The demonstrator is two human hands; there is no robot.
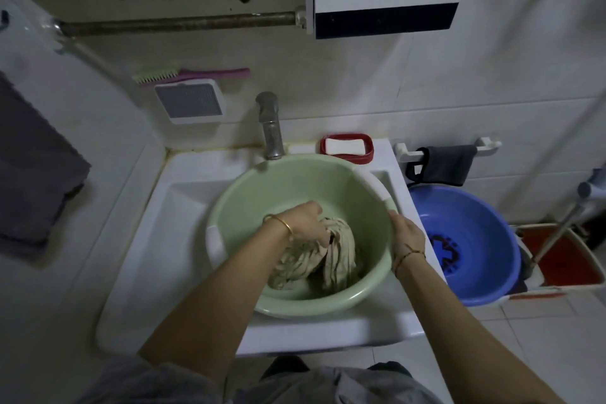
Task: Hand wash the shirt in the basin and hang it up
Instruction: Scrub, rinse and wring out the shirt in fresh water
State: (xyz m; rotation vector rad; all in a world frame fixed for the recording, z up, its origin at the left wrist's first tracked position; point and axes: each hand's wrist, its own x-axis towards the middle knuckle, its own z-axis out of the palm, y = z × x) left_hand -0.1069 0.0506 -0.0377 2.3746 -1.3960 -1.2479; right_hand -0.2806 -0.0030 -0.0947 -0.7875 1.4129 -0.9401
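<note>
Your left hand (303,221) is down inside the green basin (295,170); its fingers are curled into the shirt (331,259), gripping a bunch near the top of the heap; gold bangle (278,223) on that wrist. The shirt is beige with dark stripes, wadded and twisted; it lies on the basin floor toward the near-right side, partly under your left forearm; it looks wet, can't be sure. Your right hand (406,233) holds the basin's right rim; thumb on the inner side, fingers wrapped over the outer edge, tips hidden; thin cord bracelet (410,254) on that wrist.

The green basin sits in the white sink (157,256) and fills most of the bowl; the tap (270,128) stands just behind it, spout over the far rim. A red soap dish (367,157) with a white bar of soap (344,145) sits on the sink's back right corner. The blue basin (485,239) is just right of the sink, lower down; a red-and-white bucket (570,259) is beside it, further right. A dark cloth (446,164) hangs on a white rail (485,144) above the blue basin; a grey towel (29,174) hangs at the left wall; a green-and-pink brush (183,74) lies above a white box (190,102) on the wall behind the tap; a rusty rod (177,23) runs higher up, under the shelf.
</note>
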